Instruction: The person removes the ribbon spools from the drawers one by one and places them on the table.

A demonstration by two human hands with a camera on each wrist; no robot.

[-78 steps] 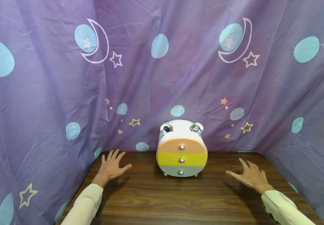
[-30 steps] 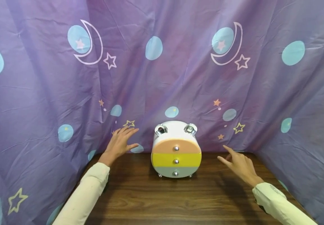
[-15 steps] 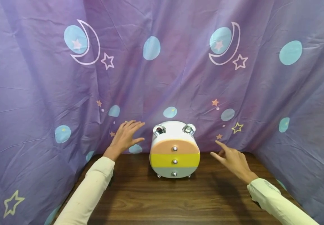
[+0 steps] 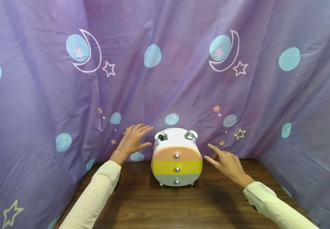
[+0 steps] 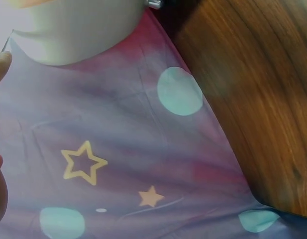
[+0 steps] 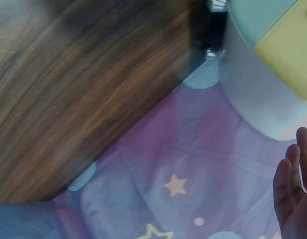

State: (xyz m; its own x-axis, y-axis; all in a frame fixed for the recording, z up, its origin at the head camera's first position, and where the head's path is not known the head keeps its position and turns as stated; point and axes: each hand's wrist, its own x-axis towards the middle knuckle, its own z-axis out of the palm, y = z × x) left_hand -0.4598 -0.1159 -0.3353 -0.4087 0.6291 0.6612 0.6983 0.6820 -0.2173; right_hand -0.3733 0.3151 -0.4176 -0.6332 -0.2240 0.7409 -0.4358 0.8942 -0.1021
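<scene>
A small rounded drawer box (image 4: 177, 167) stands upright on the brown wooden table. Its front has three bands, orange, yellow and grey-green, each with a round silver knob. Two silver rings stick up like ears from its white top. To its left my left hand (image 4: 132, 140) hovers in the air, fingers extended, apart from the box. On the other side my right hand (image 4: 226, 163) hovers with index finger and thumb pointing at the box, the other fingers partly bent. In the right wrist view my right hand's fingers (image 6: 295, 172) show beside the white side wall. Neither hand holds anything.
The wooden table (image 4: 165, 210) reaches back to a purple curtain (image 4: 188, 95) printed with moons, stars and pale blue spots. The curtain also hangs along both sides. The box stands near the table's back edge, close to the curtain.
Both hands have risen from low over the table's sides and moved inward toward the drawer box. The right hand's fingers have bent somewhat. The head view has shifted slightly; the box stands where it was.
</scene>
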